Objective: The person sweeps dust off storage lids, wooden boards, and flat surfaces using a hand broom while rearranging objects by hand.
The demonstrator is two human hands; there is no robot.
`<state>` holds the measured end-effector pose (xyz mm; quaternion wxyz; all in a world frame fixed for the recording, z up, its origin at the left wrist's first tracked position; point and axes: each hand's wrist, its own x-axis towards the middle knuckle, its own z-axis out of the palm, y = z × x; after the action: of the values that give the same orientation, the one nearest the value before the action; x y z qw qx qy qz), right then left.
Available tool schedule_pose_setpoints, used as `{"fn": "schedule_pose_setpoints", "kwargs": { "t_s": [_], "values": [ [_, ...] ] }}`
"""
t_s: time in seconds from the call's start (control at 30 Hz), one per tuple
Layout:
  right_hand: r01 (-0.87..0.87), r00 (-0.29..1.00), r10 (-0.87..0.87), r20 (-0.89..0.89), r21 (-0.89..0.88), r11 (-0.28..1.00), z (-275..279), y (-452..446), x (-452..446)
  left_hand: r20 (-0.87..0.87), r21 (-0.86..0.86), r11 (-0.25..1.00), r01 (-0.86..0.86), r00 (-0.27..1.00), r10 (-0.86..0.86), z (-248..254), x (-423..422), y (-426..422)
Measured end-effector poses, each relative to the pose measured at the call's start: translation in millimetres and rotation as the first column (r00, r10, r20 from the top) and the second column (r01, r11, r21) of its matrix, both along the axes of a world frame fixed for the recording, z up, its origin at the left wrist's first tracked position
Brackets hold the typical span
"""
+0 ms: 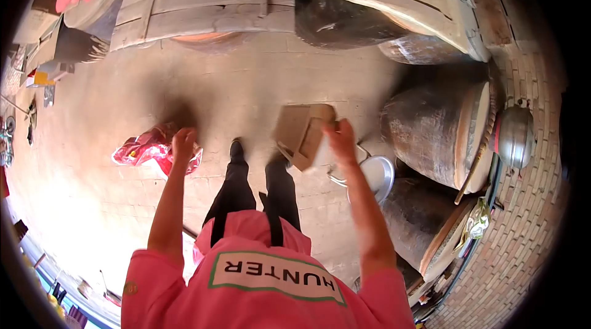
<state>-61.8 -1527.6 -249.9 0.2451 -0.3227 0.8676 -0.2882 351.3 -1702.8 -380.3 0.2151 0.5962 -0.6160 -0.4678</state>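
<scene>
My left hand (184,142) is closed on a crumpled red plastic bag (144,149) with shiny, printed patches, which hangs to the left of my legs. On the other side, my right hand (340,138) grips the edge of a brown cardboard box (301,132). The box hangs tilted in front of my right leg, with a recessed or folded panel facing me. My fingertips on the box are partly blurred. What the bag contains is hidden.
Large dark jars (431,125) with pale lids line the right side by a brick wall (529,230). A round metal pan (377,176) lies near my right forearm. Wooden boards (203,5) cover containers ahead. A stick (473,169) leans against a jar.
</scene>
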Motion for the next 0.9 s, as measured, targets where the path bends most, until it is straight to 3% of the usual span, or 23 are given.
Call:
{"fn": "schedule_pose_setpoints", "kwargs": {
  "t_s": [0.13, 0.27, 0.33, 0.43, 0.5, 0.53, 0.63, 0.73, 0.77, 0.9],
  "values": [
    [0.131, 0.984, -0.118, -0.132, 0.101, 0.986, -178.1, 0.8, 34.9, 0.053, 0.048, 0.997, -0.063, 0.997, 0.061, 3.6, 131.0, 35.5],
    [0.324, 0.927, -0.254, -0.276, 0.246, 0.913, -265.1, 45.4, 38.2, 0.197, 0.208, 0.9, -0.383, 0.918, 0.345, 10.7, 206.4, 101.2],
    [0.202, 0.969, -0.162, -0.187, 0.224, 0.953, -239.7, 42.3, 21.1, 0.162, 0.283, 0.852, -0.44, 0.898, 0.41, -22.5, 230.2, 140.9],
    [0.21, 0.966, -0.156, -0.207, 0.273, 0.939, -236.8, 43.6, 2.6, 0.148, 0.469, 0.833, -0.294, 0.956, 0.255, -41.2, 188.1, 168.1],
    [0.222, 0.97, -0.185, -0.155, 0.277, 0.935, -233.7, 50.7, -9.1, 0.093, 0.295, 0.939, 0.174, 0.973, -0.209, -49.5, 139.2, 173.0],
    [0.179, 0.979, -0.142, -0.147, 0.279, 0.944, -225.8, 54.5, -8.9, 0.047, 0.392, 0.916, 0.082, 0.993, -0.109, -19.0, 91.2, 165.1],
    [0.029, 0.982, 0.021, -0.185, 0.261, 0.965, -204.5, 62.7, 4.6, -0.015, 0.381, 0.9, 0.211, 0.975, -0.223, 27.1, 14.4, 146.8],
    [-0.132, 0.924, 0.171, -0.343, 0.135, 0.982, -236.8, 65.9, 33.7, -0.047, 0.333, 0.9, 0.283, 0.958, -0.283, 18.7, -13.6, 134.7],
    [-0.08, 0.99, 0.105, -0.097, 0.235, 0.969, -230.8, 52.7, 45.1, -0.05, 0.309, 0.902, 0.3, 0.953, -0.299, 12.7, -17.8, 135.3],
    [-0.099, 0.99, 0.121, -0.07, 0.252, 0.963, -227.8, 13.1, 71.8, -0.005, 0.361, 0.879, 0.313, 0.943, -0.334, -0.3, -49.9, 125.1]
  ]
}}
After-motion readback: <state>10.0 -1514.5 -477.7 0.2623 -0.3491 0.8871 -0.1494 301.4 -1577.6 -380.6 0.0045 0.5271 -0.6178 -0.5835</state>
